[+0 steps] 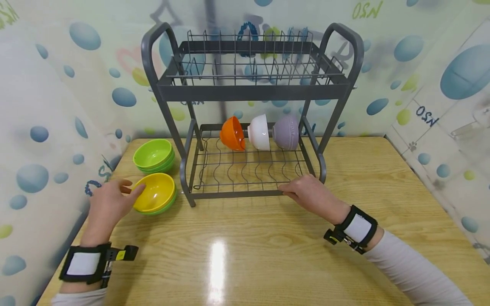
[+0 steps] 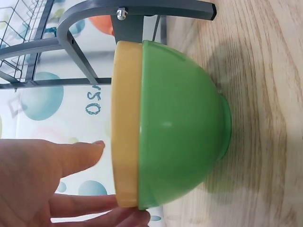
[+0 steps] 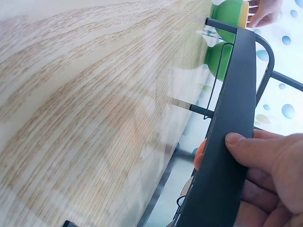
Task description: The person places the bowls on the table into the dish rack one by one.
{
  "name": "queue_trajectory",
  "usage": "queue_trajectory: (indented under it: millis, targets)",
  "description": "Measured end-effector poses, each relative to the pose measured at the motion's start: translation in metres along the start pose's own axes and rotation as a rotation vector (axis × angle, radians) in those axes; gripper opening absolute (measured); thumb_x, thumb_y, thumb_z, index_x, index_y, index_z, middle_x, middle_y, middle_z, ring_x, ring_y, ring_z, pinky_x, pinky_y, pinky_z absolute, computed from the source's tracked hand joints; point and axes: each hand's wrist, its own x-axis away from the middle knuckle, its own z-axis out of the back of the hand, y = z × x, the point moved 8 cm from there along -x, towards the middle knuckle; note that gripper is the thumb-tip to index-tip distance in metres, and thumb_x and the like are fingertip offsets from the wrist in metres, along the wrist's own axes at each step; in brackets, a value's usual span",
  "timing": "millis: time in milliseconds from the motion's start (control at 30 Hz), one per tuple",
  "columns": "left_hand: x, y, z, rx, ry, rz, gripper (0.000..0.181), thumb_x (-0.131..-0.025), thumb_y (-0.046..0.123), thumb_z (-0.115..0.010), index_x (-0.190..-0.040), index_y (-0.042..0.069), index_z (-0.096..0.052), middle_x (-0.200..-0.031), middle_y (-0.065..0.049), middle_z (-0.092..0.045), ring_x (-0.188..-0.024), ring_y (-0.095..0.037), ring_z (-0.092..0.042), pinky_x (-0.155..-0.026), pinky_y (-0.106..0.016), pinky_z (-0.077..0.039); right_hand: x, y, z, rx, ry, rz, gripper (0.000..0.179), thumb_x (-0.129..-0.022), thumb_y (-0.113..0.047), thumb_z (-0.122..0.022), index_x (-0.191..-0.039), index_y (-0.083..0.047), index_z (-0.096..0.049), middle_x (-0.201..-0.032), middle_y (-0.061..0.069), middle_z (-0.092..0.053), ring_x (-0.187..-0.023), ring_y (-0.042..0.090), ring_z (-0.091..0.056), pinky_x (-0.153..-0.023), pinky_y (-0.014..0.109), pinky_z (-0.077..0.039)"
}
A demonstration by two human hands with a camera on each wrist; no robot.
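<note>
My left hand [image 1: 111,202] is at the yellow bowl [image 1: 155,193], which sits nested in a green bowl [image 2: 184,127] on the table. In the left wrist view the thumb stands just off the rim, over the bowl's mouth, while the other fingers lie along the outer side. My right hand [image 1: 311,193] pinches the front bar of the dark grey dish rack [image 3: 227,142], thumb on its outer face and fingers curled behind. On the rack's lower tier, orange [image 1: 232,134], white [image 1: 260,132] and purple [image 1: 287,133] bowls stand tipped on their sides.
Behind the yellow bowl is a stack of green bowls [image 1: 153,154], left of the rack. Wire dividers fill the rack's upper tier [image 1: 252,92]. The wooden table [image 1: 268,255] meets patterned walls [image 1: 76,110] at the back and sides.
</note>
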Motion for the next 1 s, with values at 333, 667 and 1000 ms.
queue_trajectory:
  millis: [333, 667, 1000]
  targets:
    - [-0.005, -0.004, -0.009, -0.004, 0.009, 0.016, 0.052, -0.09, 0.031, -0.065, -0.112, -0.015, -0.06, -0.1, -0.032, -0.062, -0.073, -0.033, -0.055, -0.056, -0.033, -0.047, 0.001, 0.0, 0.001, 0.019, 0.006, -0.008, 0.018, -0.087, -0.009, -0.067, -0.103, -0.012, -0.075, -0.082, -0.001, -0.075, -0.068, 0.003, -0.065, -0.059, 0.019, -0.052]
    - [-0.01, -0.003, -0.013, -0.024, 0.074, -0.002, 0.032, -0.089, 0.012, -0.063, -0.102, -0.017, -0.066, -0.078, -0.025, -0.063, -0.061, -0.029, -0.051, -0.052, -0.03, -0.045, 0.0, 0.0, 0.001, 0.009, -0.002, -0.022, 0.018, -0.087, -0.007, -0.067, -0.103, -0.011, -0.075, -0.081, 0.001, -0.075, -0.066, 0.002, -0.064, -0.057, 0.017, -0.05]
    - [-0.006, 0.006, -0.006, -0.044, 0.153, -0.045, 0.025, -0.087, 0.007, -0.064, -0.095, -0.017, -0.068, -0.069, -0.023, -0.06, -0.055, -0.027, -0.048, -0.05, -0.03, -0.041, 0.0, -0.001, 0.002, 0.011, 0.011, -0.022, 0.019, -0.086, -0.007, -0.068, -0.102, -0.012, -0.076, -0.085, 0.0, -0.075, -0.069, 0.004, -0.067, -0.059, 0.019, -0.052]
